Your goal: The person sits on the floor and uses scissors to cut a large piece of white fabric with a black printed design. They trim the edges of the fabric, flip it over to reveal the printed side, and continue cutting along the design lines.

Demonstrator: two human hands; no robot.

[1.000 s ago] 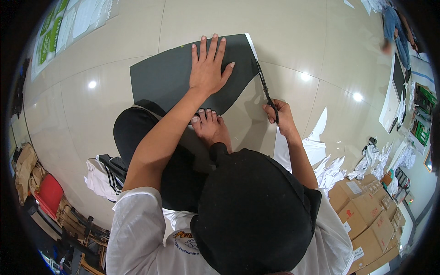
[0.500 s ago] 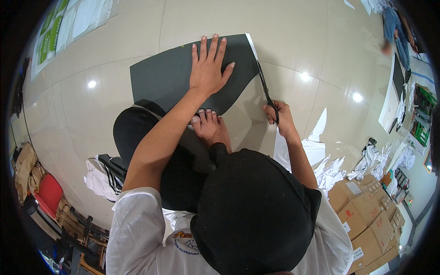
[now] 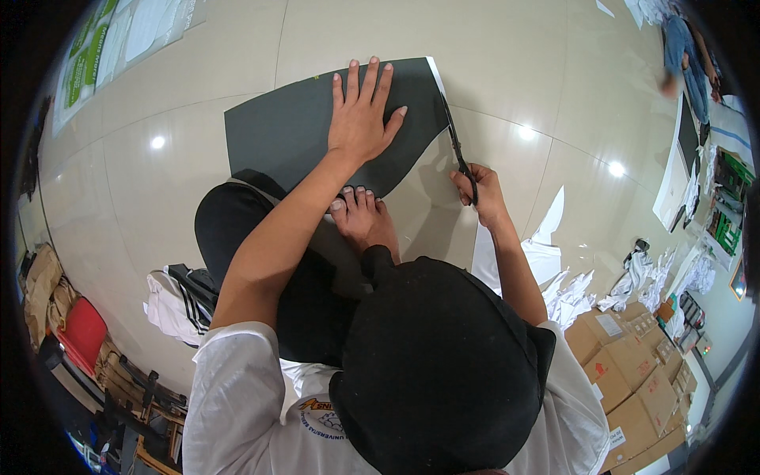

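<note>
Looking down, we see a tiled floor, cardboard boxes at the lower right of the frame and a red chair at the lower left. A black shape hides the lower centre. On the dark sheet, upper centre, our left hand lies flat with spread fingers; our right hand holds black scissors at the sheet's right edge.

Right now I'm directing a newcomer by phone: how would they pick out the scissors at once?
On the pale tiled floor, find the broad dark grey sheet under the person's flat left hand. At the sheet's right edge are the scissors, held in the right hand. Unlike the sheet and the white scraps nearby, they are slim and black.
</note>
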